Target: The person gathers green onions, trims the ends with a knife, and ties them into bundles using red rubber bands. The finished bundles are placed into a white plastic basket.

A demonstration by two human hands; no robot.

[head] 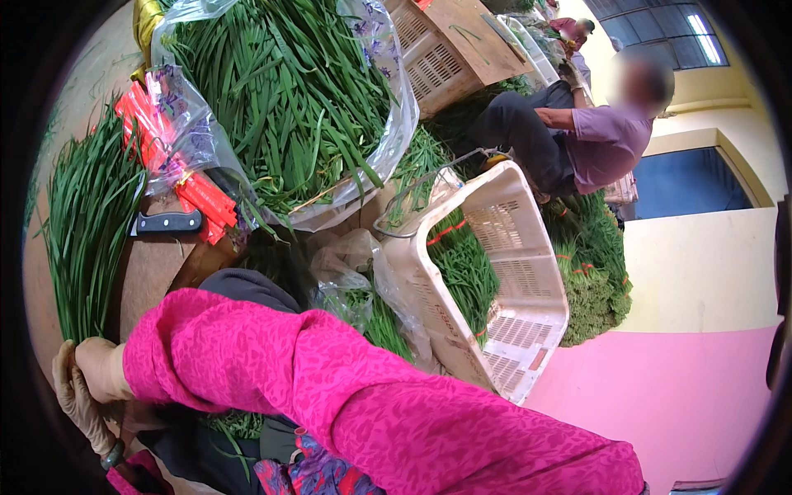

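Note:
An upright-looking bunch of long green leafy stalks, like garlic chives [93, 216], is at the far left. My right hand [102, 366], gloved and below a bright pink patterned sleeve, closes around its lower end. Against it, my left hand [79, 396], also gloved, has its fingers curled at the same end of the bunch; the fingertips are partly hidden. A black-handled knife [168, 222] lies on a brown board [148, 263] beside the bunch. Red printed strips [207, 201], partly under clear plastic, lie by the knife.
A large plastic-lined heap of green stalks [278, 99] stands above. A white plastic crate [523, 278] holds tied bundles, with a plastic bag [352, 260] beside it. More bundles [588, 291] are stacked behind. A seated co-worker [609, 148] is at the upper right, another farther back.

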